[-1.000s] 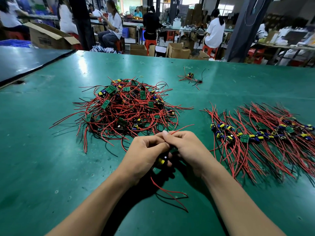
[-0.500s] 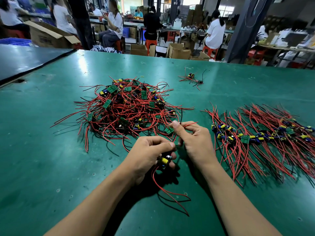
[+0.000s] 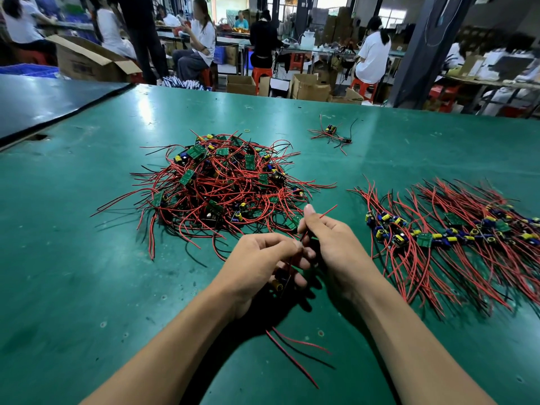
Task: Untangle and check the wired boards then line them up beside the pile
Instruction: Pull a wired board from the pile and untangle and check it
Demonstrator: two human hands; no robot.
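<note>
A tangled pile of small green boards with red and black wires lies in the middle of the green table. To its right, a row of lined-up boards stretches toward the right edge. My left hand grips one wired board with a yellow capacitor, just in front of the pile. My right hand pinches that board's red wire and holds it up and away. More of its red and black wires trail toward me under my wrists.
A small loose bundle of wired boards lies farther back on the table. A dark mat covers the far left corner. Beyond the table's far edge sit several people, cardboard boxes and red stools.
My right hand has drawn away from the left, sliding along the red wire toward its end. The left hand keeps the board in place.
</note>
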